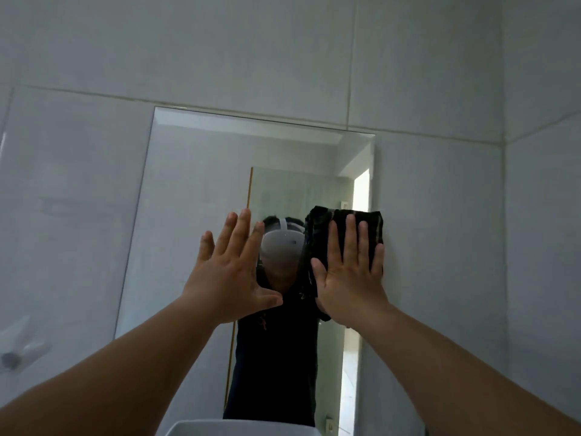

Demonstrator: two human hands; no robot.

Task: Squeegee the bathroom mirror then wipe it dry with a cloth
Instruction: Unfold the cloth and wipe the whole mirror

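Note:
A frameless rectangular mirror [195, 196] with a bevelled edge hangs on the tiled wall. My right hand [349, 278] lies flat, fingers spread, pressing a dark cloth [323, 228] against the glass near the mirror's right edge. The cloth sticks out above and to the left of the hand. My left hand [229, 272] is raised flat in front of the mirror's middle, fingers apart, holding nothing; whether it touches the glass I cannot tell. No squeegee is in view. The mirror reflects a person in dark clothes wearing a headset.
Large pale wall tiles [440, 73] surround the mirror, and a side wall meets them at the right corner [503, 278]. A white basin rim [239, 427] shows at the bottom. A clear fixture [19, 350] is mounted on the wall at the left.

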